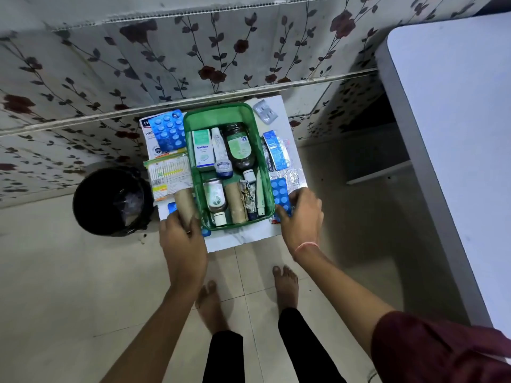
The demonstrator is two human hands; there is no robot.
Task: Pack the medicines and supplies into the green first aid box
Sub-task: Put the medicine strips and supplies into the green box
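The green first aid box (218,113) stands open on a small white table (237,239). Inside lie an Optibex carton (203,147), a dark syrup bottle (239,146), small bottles, a tan bandage roll (235,201) and tubes. My left hand (179,236) is shut on a second tan bandage roll (184,204), just left of the box. On the box's right side, my right hand (300,214) rests with its fingers on a blue tablet strip (279,190). Another blue tablet strip (168,131) lies at the far left, and a packet of swabs (168,175) is beside the box.
A silver blister pack (265,111) lies at the table's far right corner, and blue dressing packets (276,150) lie right of the box. A black bin (110,201) stands on the floor at left. A white table (456,134) is at right. My bare feet are below.
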